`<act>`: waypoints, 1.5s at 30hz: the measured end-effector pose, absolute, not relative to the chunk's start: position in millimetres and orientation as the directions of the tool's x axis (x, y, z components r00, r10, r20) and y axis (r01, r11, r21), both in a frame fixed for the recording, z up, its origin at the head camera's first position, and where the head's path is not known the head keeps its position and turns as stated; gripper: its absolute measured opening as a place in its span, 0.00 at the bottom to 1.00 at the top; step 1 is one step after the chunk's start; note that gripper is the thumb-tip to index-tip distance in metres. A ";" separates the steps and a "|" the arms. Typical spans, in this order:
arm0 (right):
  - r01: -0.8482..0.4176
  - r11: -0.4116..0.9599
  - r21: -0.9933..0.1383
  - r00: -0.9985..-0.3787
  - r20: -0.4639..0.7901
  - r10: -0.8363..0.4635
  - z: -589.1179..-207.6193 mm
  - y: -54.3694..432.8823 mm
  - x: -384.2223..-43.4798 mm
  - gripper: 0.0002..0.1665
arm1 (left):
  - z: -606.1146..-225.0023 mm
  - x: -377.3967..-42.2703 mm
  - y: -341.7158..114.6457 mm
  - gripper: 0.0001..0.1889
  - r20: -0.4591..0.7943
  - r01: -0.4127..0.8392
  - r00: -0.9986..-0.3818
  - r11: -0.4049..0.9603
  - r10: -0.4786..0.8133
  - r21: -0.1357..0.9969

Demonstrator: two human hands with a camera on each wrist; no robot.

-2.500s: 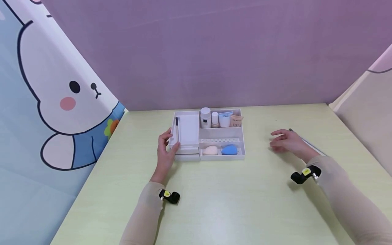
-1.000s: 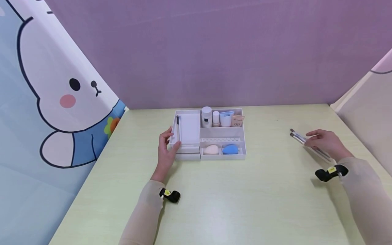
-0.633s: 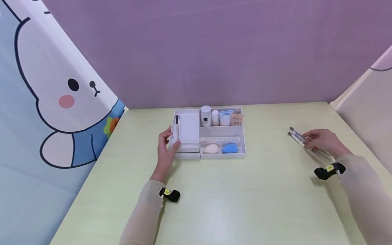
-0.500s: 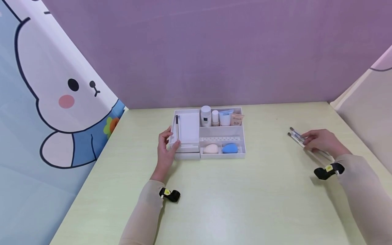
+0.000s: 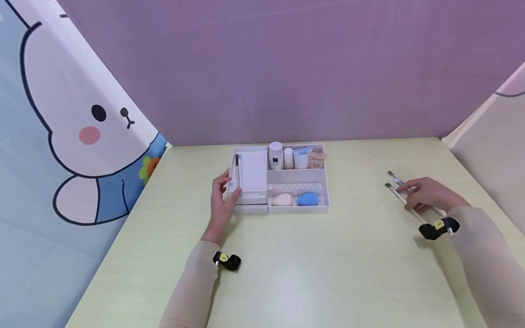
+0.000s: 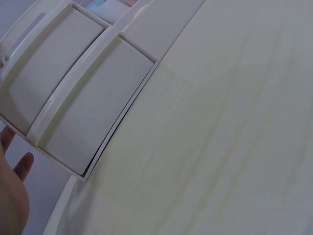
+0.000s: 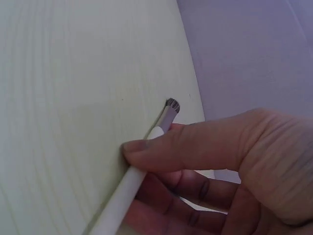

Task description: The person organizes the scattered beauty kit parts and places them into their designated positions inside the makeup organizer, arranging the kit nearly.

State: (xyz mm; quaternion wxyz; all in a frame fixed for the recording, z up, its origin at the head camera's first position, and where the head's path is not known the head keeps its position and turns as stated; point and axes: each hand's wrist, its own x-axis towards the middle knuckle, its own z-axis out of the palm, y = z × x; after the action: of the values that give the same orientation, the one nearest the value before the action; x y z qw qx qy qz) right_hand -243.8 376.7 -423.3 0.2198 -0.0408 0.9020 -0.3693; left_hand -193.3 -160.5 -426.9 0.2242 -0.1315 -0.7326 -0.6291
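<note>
In the head view my left hand (image 5: 223, 202) holds the left front corner of a white cosmetics organizer (image 5: 251, 209), its thumb over the edge and its fingers along the side. At the right of the table, my right hand (image 5: 430, 192) pinches a white-handled makeup brush (image 5: 396, 194) between thumb and fingers. The right wrist view shows this brush (image 7: 128, 191) with its short dark bristles pointing away. Another makeup brush (image 5: 392, 175) lies partly under the right hand. One more brush (image 5: 237, 171) lies in the organizer's left tray.
A white bottle (image 5: 276, 157), a small capped bottle (image 5: 288, 158), a blue-and-white tube (image 5: 301, 158) and a beige tube (image 5: 316, 160) stand in the back compartment. Front compartments hold a pink sponge (image 5: 282, 199) and a blue sponge (image 5: 307, 199). A purple backdrop (image 5: 303, 77) rises behind the table.
My right hand has moved right to the brushes and taken hold of one. That brush now lies farther apart from the other. The left hand has stayed at the organizer.
</note>
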 end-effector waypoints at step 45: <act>0.063 0.575 -0.816 -0.923 -0.267 -0.278 -407.9 340.8 -236.0 0.39 | -430.3 -194.5 -163.0 0.19 0.466 0.446 -0.880 0.175 -0.094 0.878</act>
State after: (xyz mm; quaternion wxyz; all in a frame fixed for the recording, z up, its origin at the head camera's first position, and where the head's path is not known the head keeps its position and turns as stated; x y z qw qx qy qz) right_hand -236.0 340.8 -407.9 0.1867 -0.0619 0.8675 -0.4568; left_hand -194.5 -163.0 -430.3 0.2140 -0.1196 -0.7359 -0.6312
